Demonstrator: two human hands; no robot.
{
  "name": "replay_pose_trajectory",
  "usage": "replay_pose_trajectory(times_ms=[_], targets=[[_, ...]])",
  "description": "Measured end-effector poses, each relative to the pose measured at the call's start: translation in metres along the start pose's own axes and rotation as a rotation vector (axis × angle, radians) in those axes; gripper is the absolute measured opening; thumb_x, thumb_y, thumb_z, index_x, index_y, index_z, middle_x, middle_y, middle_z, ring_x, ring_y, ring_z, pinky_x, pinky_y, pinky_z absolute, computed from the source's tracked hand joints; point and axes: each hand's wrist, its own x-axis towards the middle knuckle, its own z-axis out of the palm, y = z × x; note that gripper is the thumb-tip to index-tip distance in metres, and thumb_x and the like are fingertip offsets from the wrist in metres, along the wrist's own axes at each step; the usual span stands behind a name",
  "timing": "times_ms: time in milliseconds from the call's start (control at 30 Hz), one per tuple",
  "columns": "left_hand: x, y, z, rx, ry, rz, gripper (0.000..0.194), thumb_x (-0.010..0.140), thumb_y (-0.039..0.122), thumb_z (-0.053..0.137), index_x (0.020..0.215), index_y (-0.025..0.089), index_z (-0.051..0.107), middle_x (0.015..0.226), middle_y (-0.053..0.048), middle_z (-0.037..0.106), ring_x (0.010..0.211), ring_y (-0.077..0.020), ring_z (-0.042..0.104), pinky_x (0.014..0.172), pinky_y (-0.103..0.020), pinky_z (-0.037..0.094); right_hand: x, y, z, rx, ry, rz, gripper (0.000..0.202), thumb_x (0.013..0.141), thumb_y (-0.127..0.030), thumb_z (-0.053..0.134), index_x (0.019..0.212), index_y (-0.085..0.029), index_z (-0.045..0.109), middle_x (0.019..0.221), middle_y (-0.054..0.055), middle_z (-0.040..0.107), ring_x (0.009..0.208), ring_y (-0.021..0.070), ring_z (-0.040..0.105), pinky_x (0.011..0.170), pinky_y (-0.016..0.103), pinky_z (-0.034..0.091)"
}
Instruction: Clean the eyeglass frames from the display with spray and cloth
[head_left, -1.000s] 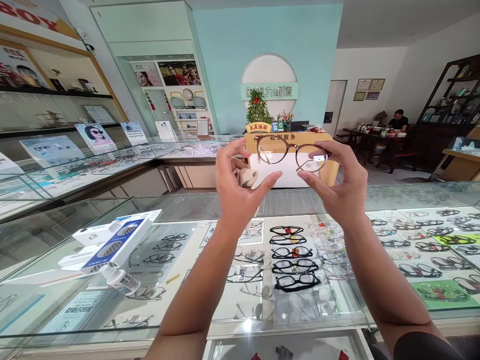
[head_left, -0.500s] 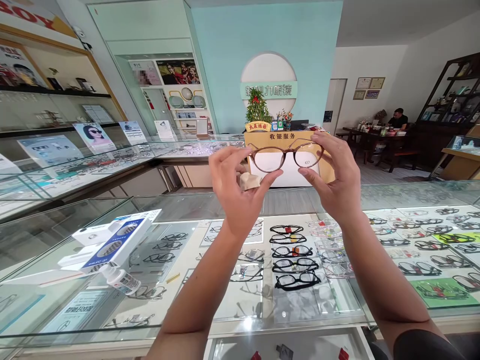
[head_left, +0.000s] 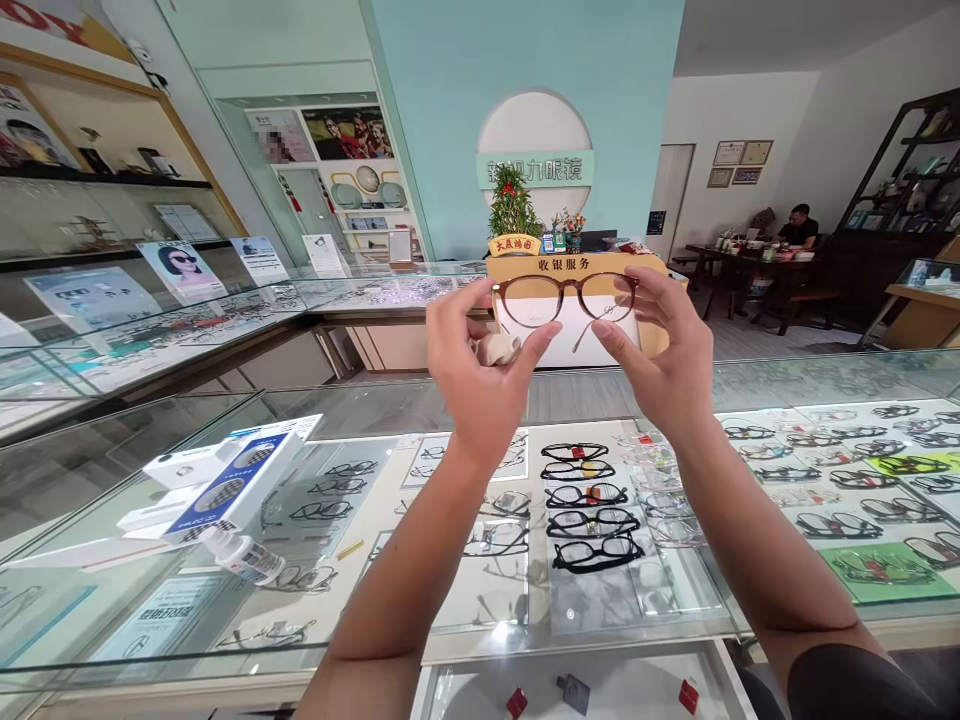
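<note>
A pair of brown-rimmed eyeglasses (head_left: pixel 571 286) is held up in front of me, above the glass counter. My left hand (head_left: pixel 480 365) grips its left side between thumb and fingers. A crumpled beige cloth (head_left: pixel 498 349) is tucked in that same palm. On the other side, my right hand (head_left: pixel 667 350) pinches the right rim with thumb and fingers. One temple arm hangs down behind the lenses, and a small printed mark shows on the right lens.
The glass display counter (head_left: pixel 480 640) holds several rows of frames, with black eyeglasses (head_left: pixel 596 522) in the middle. On its left lie a white spray bottle (head_left: pixel 244 555) and a blue-and-white box (head_left: pixel 229 485). An open drawer (head_left: pixel 622 685) is below. A person (head_left: pixel 799 228) sits far right.
The eyeglasses have tilted, so a temple arm now points downward behind the lenses. Both hands keep their hold, and the view has shifted slightly.
</note>
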Motion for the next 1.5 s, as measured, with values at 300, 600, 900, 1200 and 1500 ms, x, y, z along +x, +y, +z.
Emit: replay_pose_trajectory(times_ms=[300,600,900,1200,1500], targets=[[0.004,-0.01,0.001,-0.005,-0.113,-0.094,0.064,0.08,0.07,0.084,0.122,0.026,0.064,0.111,-0.006,0.063,0.1,-0.0227,0.064,0.079,-0.035,0.053,-0.003,0.001,0.002,-0.055,0.024,0.116,0.055,0.092,-0.06,0.076,0.138,-0.032,0.065,0.124,0.008,0.077,0.101,0.0271,0.078,0.097,0.052,0.065],[0.005,0.001,-0.003,0.112,-0.063,-0.027,0.061,0.079,0.066,0.086,0.12,0.027,0.064,0.115,-0.009,0.064,0.107,-0.0276,0.066,0.084,-0.043,0.058,0.0,0.014,0.003,0.023,-0.033,0.104,0.053,0.093,-0.058,0.077,0.136,-0.03,0.069,0.128,0.008,0.076,0.11,0.0266,0.078,0.096,0.047,0.068],[0.009,-0.001,-0.008,0.061,-0.11,-0.111,0.057,0.079,0.057,0.09,0.123,0.027,0.067,0.114,-0.007,0.068,0.1,-0.0219,0.067,0.077,-0.035,0.057,-0.003,0.007,0.007,-0.024,0.015,0.071,0.05,0.094,-0.054,0.078,0.137,-0.032,0.065,0.121,0.007,0.077,0.108,0.0257,0.076,0.096,0.047,0.068],[0.011,-0.005,-0.008,0.01,-0.251,-0.246,0.053,0.083,0.058,0.087,0.121,0.026,0.069,0.109,-0.006,0.078,0.09,-0.0179,0.071,0.069,-0.029,0.053,-0.005,-0.005,0.008,-0.15,0.141,-0.023,0.054,0.09,-0.047,0.082,0.14,-0.036,0.065,0.12,0.009,0.07,0.107,0.0304,0.07,0.085,0.05,0.069],[0.008,0.0,-0.013,0.039,-0.167,-0.164,0.059,0.082,0.058,0.087,0.128,0.027,0.067,0.123,-0.008,0.076,0.11,-0.0239,0.073,0.079,-0.033,0.059,-0.008,-0.01,0.008,-0.131,0.127,-0.062,0.057,0.094,-0.043,0.078,0.147,-0.036,0.057,0.133,0.011,0.066,0.121,0.0333,0.069,0.09,0.053,0.069]])
